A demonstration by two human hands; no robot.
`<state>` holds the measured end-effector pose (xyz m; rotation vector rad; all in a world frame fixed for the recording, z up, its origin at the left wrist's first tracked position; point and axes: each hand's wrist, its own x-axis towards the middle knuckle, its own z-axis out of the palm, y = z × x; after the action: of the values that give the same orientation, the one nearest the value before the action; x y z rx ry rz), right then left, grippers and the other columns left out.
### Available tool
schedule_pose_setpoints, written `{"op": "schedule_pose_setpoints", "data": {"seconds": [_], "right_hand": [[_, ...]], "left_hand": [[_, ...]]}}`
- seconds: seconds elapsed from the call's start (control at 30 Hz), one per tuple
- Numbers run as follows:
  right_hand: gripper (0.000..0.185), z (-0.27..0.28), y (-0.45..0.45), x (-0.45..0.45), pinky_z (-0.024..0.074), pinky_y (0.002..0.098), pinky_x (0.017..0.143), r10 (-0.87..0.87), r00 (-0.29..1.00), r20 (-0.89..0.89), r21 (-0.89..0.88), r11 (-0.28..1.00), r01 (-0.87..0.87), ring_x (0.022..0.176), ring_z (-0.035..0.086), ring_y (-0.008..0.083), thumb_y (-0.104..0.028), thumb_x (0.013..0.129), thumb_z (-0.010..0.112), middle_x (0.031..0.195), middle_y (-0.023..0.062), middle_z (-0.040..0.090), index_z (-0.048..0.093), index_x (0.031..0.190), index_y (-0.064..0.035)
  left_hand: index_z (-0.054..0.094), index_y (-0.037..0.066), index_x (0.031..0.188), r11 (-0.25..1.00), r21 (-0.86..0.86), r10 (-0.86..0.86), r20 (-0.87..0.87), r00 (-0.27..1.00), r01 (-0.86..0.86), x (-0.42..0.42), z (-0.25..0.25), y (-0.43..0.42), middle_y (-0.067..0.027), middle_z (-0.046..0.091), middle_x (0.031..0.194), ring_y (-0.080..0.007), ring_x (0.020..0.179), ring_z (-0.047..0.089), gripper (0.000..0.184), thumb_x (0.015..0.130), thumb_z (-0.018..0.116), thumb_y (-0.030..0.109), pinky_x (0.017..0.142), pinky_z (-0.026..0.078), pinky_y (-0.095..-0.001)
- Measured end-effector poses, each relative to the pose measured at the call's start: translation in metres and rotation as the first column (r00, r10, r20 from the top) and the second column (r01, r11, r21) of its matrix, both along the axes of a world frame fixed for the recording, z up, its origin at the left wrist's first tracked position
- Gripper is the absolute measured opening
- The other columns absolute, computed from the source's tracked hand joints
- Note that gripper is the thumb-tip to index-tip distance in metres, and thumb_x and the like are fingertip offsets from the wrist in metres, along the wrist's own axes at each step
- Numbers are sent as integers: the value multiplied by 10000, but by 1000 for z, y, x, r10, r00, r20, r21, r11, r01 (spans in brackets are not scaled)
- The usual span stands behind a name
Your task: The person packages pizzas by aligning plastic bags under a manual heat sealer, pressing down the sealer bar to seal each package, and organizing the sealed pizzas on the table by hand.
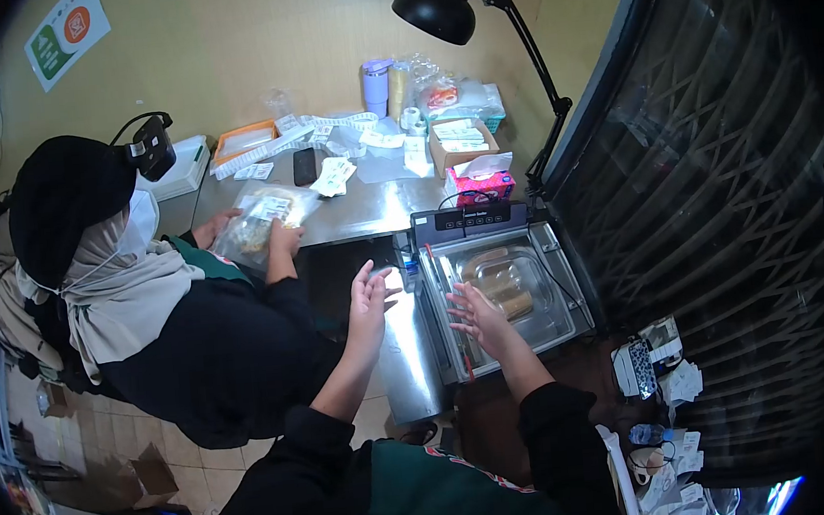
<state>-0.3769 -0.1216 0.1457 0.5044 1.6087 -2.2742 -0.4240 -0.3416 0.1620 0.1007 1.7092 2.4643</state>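
My left hand [369, 302] is raised over the metal surface [406, 355], its fingers apart and nothing held. To its right, my right hand [477, 312] hovers over the left part of a vacuum sealer [543, 322], also with fingers spread and empty. Under the sealer's clear lid lie brownish packed items [501, 279], partly hidden by reflections. A co-worker [135, 299] at the left holds a clear bag with a white label [271, 210] in both hands.
On the metal table [370, 212] are a phone [304, 167], labels [334, 176], a pink tissue box [480, 182], a carton [462, 147] and a purple tumbler [377, 90]. A black lamp [450, 8] arches above. Papers and a bottle [646, 435] are at the lower right.
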Motion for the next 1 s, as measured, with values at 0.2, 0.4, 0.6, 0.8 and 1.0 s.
{"op": "schedule_pose_setpoints", "data": {"seconds": [0.2, 0.4, 0.6, 0.8, 1.0], "right_hand": [[766, -2, -4, -6, 423, 414, 975, 11, 1000, -10, -11, 1000, -11, 1263, 448, 284, -581, 921, 529, 1427, 135, 414, 276, 1462, -102], [811, 20, 15, -25, 375, 505, 1056, -33, 997, -70, -74, 997, 28, 1361, 341, 373, -617, 943, 432, 1517, 202, 270, 169, 1512, -103], [872, 36, 20, -32, 379, 500, 1041, 183, 982, -54, -73, 980, -186, 1352, 354, 351, -627, 926, 459, 1528, 190, 242, 105, 1528, -105], [968, -10, 2, 1, 418, 436, 1020, 145, 988, -56, -382, 911, -155, 1306, 422, 297, -413, 895, 674, 1456, 171, 343, 18, 1512, -59], [926, -39, -14, 51, 419, 434, 1015, 33, 997, -65, -299, 953, -51, 1282, 444, 278, -413, 826, 738, 1416, 149, 403, 178, 1480, -74]], "left_hand": [[332, 4, 1403, 919, -11, 368, -339, 866, -394, 2, 15, -6, -116, 422, 1375, -170, 1192, 466, 445, 1009, 461, 166, 1034, 346, -298], [319, -56, 1399, 846, -148, 386, -495, 778, -513, 21, 46, -59, -217, 329, 1457, -247, 1330, 364, 505, 986, 494, 177, 1117, 261, -360], [171, -36, 1481, 819, -438, 320, -185, 929, -370, 9, 69, -112, -185, 186, 1552, -294, 1426, 225, 771, 958, 581, 355, 1152, 189, -366], [255, 69, 1484, 950, -206, -97, 516, 851, 233, 9, 34, -111, -144, 341, 1507, -275, 1386, 341, 846, 907, 494, 639, 1098, 324, -425], [474, 59, 1362, 875, 205, -422, 767, 484, 438, 1, -11, -86, -145, 591, 1287, -279, 1189, 572, 759, 903, 460, 665, 1025, 427, -452]]}}
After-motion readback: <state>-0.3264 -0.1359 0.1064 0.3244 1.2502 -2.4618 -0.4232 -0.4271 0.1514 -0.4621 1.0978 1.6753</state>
